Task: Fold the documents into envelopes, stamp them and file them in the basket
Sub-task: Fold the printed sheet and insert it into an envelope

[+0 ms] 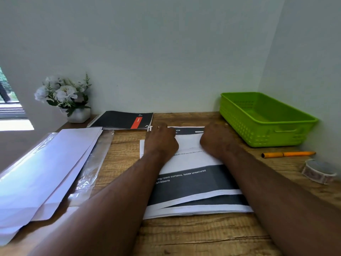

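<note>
A stack of documents is laid flat on the wooden desk, near its middle, with dark printed bands at the near and far ends. The near edges of the sheets are seen slightly fanned.

Both hands are placed on the far half of the top sheet. The left hand is laid knuckles-up near the sheet's left side, its fingers curled down onto the paper by the far dark band. The right hand is set a little to the right of it in the same posture, fingers curled at the far edge. Whether the paper's edge is pinched by either hand or only pressed cannot be told, since the fingertips are hidden behind the knuckles.

White envelopes are piled at the left of the desk, partly over a clear plastic sleeve. A green basket is stood at the far right corner, well apart from the documents. An orange pen is laid just in front of the basket, and a roll of stamps is set nearer, at the right edge. A black notebook and a pot of white flowers are placed along the wall.
</note>
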Available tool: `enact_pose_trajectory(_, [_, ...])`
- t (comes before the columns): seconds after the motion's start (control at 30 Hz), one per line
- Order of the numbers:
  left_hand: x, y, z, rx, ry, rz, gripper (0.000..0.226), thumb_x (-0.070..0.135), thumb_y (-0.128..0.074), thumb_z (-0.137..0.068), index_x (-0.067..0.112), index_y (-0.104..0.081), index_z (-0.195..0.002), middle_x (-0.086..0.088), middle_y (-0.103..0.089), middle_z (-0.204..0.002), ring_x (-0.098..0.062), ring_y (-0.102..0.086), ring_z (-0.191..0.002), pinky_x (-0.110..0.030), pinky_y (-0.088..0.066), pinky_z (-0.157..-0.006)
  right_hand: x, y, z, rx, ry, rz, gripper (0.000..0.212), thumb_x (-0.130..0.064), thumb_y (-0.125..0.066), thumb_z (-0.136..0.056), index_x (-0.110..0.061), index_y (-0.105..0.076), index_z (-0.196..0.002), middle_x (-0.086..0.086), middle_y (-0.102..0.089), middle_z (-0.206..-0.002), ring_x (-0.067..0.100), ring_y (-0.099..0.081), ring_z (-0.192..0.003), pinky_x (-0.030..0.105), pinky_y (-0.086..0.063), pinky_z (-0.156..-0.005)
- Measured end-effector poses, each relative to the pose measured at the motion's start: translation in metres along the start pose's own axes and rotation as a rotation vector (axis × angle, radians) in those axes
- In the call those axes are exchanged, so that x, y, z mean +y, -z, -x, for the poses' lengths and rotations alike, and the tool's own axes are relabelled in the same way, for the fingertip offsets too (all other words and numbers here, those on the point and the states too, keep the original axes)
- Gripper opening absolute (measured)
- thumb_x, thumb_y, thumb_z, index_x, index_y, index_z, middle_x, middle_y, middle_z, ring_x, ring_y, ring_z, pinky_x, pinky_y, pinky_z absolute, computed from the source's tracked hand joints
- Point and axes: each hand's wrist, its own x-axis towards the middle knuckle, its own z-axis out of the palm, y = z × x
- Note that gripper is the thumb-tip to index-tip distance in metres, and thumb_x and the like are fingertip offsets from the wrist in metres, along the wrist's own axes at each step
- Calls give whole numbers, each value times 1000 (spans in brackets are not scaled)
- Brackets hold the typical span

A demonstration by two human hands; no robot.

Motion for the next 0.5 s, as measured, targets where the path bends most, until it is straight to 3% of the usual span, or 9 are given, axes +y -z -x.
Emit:
enact_pose_trajectory(0.07, [0,-2,-1,-16,-60,3,37,16,-45,-88,27,-64,-118,-3,-53,-124,-27,-45,-123,-38,-38,-100,-9,-4,-4,141,95,43,36,-13,-40,-84,-4,-61,-112,17,-57,-122,33,-52,-114,42,-30,-106])
enact_pose_trajectory(0.13, [0,-4,-3,-30,-102,30,37,13,-44,-89,25,-63,-119,-4,-53,-124,-26,-43,-124,-38,-38,-99,-20,-8,-7,234,276,-115,33,-12,-39,-85,-2,-64,-104,19,-60,-112,34,-54,-104,39,-37,-93])
enact_pose_trajectory(0.23, [0,-4,-5,-48,-101,72,33,9,-44,-89,16,-64,-114,-8,-54,-120,-27,-47,-118,-37,-39,-92,-30,-14,-10,98,434,-332,21,-15,-49,-91,-4,-67,-88,17,-60,-94,33,-58,-90,33,-36,-73])
enact_pose_trajectory(0.3, [0,-5,-6,-53,-89,79,27,9,-46,-89,11,-65,-107,-11,-55,-117,-29,-51,-113,-37,-41,-88,-30,-21,-11,70,431,-354,22,-18,-51,-92,-4,-65,-80,17,-58,-88,32,-57,-85,33,-36,-69])
enact_pose_trajectory(0.4, [2,-6,-6,-65,-70,53,22,10,-46,-89,9,-65,-100,-13,-54,-114,-34,-56,-106,-38,-44,-83,-30,-23,-8,75,411,-350,27,-20,-48,-94,-4,-67,-84,17,-59,-94,31,-58,-85,38,-42,-73])
enact_pose_trajectory(0.5, [4,-4,-7,-65,-55,37,23,10,-46,-91,7,-65,-103,-14,-54,-116,-34,-56,-106,-38,-45,-83,-33,-20,-5,79,399,-342,30,-21,-47,-96,-3,-67,-85,18,-58,-98,32,-58,-86,39,-44,-76])
